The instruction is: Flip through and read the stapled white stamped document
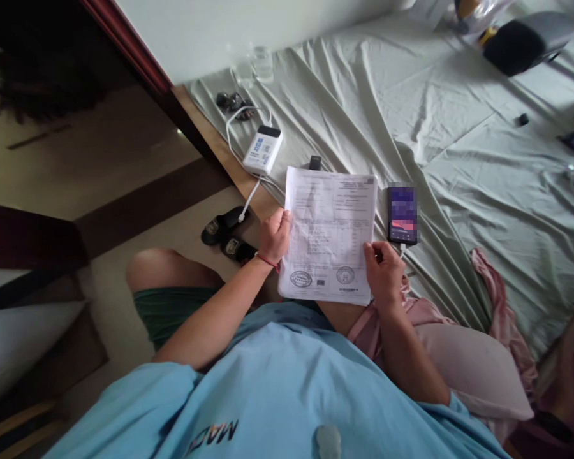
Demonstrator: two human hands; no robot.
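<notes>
The printed sheet (329,233), white with two stamps near its bottom edge, is held above the bed (459,159). Left hand (273,234) and right hand (384,271) pinch its side edges, fingers closed.

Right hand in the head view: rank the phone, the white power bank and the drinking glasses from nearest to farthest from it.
From the right hand:
1. Phone, just above it on the bedsheet.
2. White power bank, up and left, near the bed edge.
3. Drinking glasses, farthest, by the wall.
</notes>
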